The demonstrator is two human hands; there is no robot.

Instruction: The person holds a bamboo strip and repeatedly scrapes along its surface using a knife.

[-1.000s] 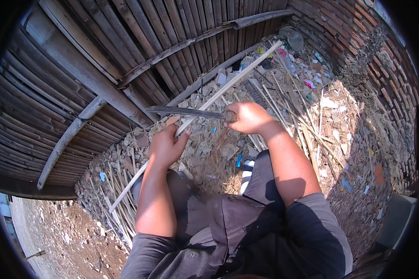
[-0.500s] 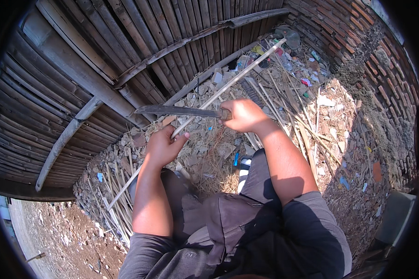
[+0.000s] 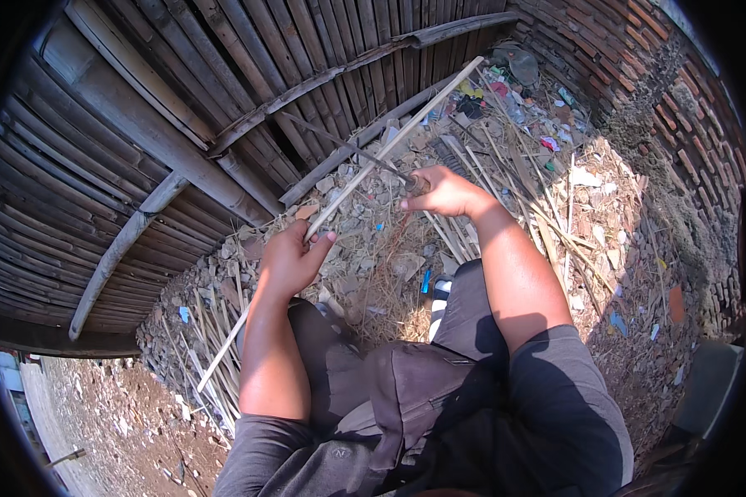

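My left hand (image 3: 293,260) is closed around a long pale bamboo strip (image 3: 423,112). The strip slants from beside my left forearm up to the far right, toward the fence. In my right hand (image 3: 450,192) is the handle of a machete (image 3: 353,150), its fingers wrapped round it. The dark blade points to the far left and crosses the strip beyond my left hand; it shows nearly edge-on, so I cannot tell how firmly it touches the strip.
A slatted bamboo fence (image 3: 166,91) stands at the left and far side, a brick wall (image 3: 680,124) at the right. Several bamboo strips (image 3: 215,331) lie by my left leg, more strips (image 3: 547,224) at the right. Rubble and litter (image 3: 506,99) cover the ground.
The machete has turned from its broad side to nearly edge-on, its tip swinging farther away. The strip's far end has shifted left. Both hands keep their hold.
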